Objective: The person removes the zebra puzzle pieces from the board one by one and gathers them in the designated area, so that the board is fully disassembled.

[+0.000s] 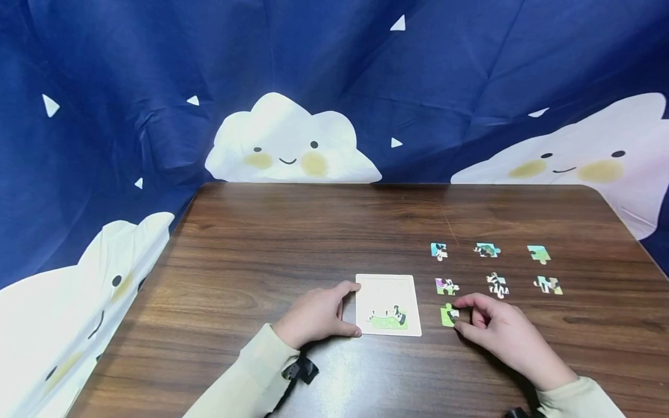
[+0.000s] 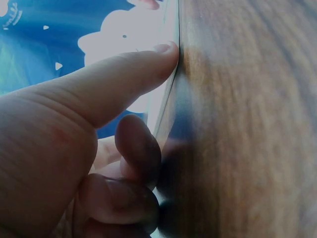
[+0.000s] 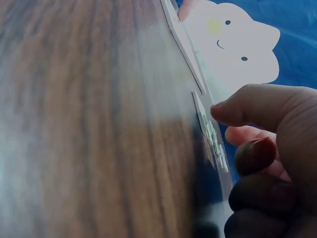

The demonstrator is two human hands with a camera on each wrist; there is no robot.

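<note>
On the table lies a square white puzzle board (image 1: 389, 293), with a strip of green and black-and-white picture fitted along its lower part. My left hand (image 1: 321, 313) touches the board's left edge, its thumb and index finger spread near the two left corners. In the left wrist view the thumb (image 2: 143, 69) presses at the edge. To the board's right is a green puzzle piece (image 1: 446, 315) lying on the table. My right hand (image 1: 502, 331) reaches over it, with index finger and thumb apart at its right side; in the right wrist view the thumb (image 3: 247, 104) hovers close by.
Several more puzzle pieces lie in two rows beyond the right hand, including a blue piece (image 1: 439, 251), a green piece (image 1: 539, 253) and a black-and-white piece (image 1: 497, 285). The brown wooden table (image 1: 261, 232) ends at a blue curtain (image 1: 324, 52) with clouds.
</note>
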